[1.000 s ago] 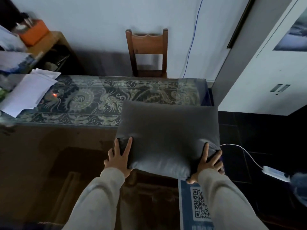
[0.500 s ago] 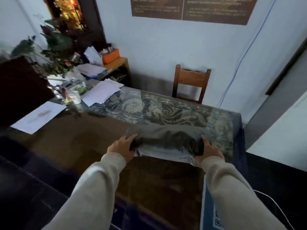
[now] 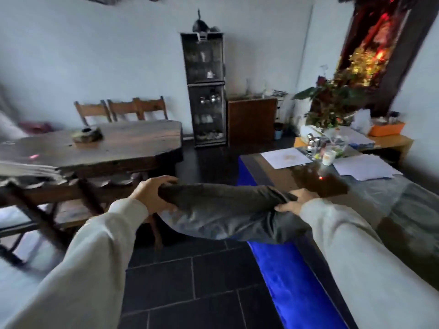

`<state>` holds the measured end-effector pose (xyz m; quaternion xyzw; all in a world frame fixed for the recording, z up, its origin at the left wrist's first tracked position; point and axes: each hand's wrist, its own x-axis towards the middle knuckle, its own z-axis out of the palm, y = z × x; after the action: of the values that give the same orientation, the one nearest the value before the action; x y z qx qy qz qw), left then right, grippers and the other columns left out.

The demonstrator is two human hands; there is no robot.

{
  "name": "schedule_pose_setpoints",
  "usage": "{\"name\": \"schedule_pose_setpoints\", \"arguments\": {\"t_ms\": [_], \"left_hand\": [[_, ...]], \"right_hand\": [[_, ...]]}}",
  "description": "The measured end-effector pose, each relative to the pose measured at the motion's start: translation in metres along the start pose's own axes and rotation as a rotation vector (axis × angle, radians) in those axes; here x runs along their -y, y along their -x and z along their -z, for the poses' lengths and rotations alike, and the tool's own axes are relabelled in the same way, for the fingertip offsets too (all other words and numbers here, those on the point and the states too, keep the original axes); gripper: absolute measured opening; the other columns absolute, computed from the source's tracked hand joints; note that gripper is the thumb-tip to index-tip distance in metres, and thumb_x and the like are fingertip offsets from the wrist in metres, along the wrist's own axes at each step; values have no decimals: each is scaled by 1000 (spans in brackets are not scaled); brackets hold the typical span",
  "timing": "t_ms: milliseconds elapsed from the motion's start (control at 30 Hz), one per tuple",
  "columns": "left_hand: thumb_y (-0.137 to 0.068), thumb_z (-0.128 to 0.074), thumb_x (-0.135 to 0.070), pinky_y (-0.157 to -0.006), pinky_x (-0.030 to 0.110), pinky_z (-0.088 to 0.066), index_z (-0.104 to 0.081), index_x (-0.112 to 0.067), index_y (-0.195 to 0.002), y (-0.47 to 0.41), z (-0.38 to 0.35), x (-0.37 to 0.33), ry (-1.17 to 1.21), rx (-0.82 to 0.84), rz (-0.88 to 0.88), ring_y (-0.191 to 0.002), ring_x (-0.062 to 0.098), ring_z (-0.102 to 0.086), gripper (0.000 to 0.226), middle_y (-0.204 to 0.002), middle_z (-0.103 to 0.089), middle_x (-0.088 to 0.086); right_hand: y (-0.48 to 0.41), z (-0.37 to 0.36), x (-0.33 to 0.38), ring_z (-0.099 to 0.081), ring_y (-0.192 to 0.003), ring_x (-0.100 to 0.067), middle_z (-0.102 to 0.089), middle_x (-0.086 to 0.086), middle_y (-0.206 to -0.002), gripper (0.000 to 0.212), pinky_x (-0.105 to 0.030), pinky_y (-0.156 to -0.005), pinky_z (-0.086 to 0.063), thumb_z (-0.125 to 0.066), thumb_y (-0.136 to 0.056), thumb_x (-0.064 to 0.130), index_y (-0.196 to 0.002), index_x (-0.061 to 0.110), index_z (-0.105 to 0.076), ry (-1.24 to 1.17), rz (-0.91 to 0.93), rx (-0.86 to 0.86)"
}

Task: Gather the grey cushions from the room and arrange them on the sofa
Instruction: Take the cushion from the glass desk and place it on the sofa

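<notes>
Both arms are stretched out forward in light sleeves, about level with each other. The left hand is curled over the top of one end of the grey cushion, fingers wrapped tight. The right hand clamps the other end, thumb on top, knuckles facing up.

Right hand mostly hidden behind cushion. Glass cabinet contents too blurred to tell. Wooden table cut off at left edge.
</notes>
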<state>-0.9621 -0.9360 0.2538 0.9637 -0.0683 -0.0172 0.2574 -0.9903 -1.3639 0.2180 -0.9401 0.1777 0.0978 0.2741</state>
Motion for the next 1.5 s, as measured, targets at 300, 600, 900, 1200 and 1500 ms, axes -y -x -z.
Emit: {"name": "schedule_pose_setpoints", "arguments": {"t_ms": [300, 600, 900, 1200, 1500], "left_hand": [[-72, -93, -9, -94, 45, -57, -79, -13, -106, 179, 148, 261, 275, -857, 375, -91, 21, -70, 37, -97, -77, 11], [-78, -88, -4, -69, 12, -55, -73, -28, -93, 355, 244, 412, 461, -1421, 688, -73, -1, -67, 32, -70, -73, -19], [-68, -95, -36, -76, 36, -64, -76, -12, -117, 450, 368, 494, 823, -1833, 584, -89, 21, -76, 58, -118, -77, 12], [-80, -89, -24, -85, 40, -64, -75, -6, -121, 504, 375, 591, 797, -1952, 814, -102, 28, -77, 47, -113, -80, 12], [-67, -96, -25, -91, 51, -63, -81, -8, -107, 601, 483, 767, 763, -2304, 809, -102, 32, -77, 46, -107, -81, 12]], "right_hand": [[32, -131, 352, -67, -103, -19, -74, 5, -113, 70, -32, -89, -49, -92, -55, 64, -116, 32, -77, 119, 521, 395], [98, -272, 622, -71, -110, -20, -77, -2, -118, 87, -36, -90, -60, -104, -19, 51, -103, 45, -82, -173, 870, 827], [191, -451, 856, -78, -85, -23, -80, -12, -102, 37, -36, -78, -64, -81, -87, 29, -114, 6, -75, -811, 677, 1156], [300, -588, 1023, -76, -97, -23, -79, -4, -89, 50, -35, -100, -57, -87, -72, 55, -95, 12, -74, -788, 724, 1310], [463, -702, 1166, -79, -97, -28, -82, -6, -102, 92, -44, -94, -61, -103, -25, 60, -102, 15, -82, -639, 1041, 1328]]}}
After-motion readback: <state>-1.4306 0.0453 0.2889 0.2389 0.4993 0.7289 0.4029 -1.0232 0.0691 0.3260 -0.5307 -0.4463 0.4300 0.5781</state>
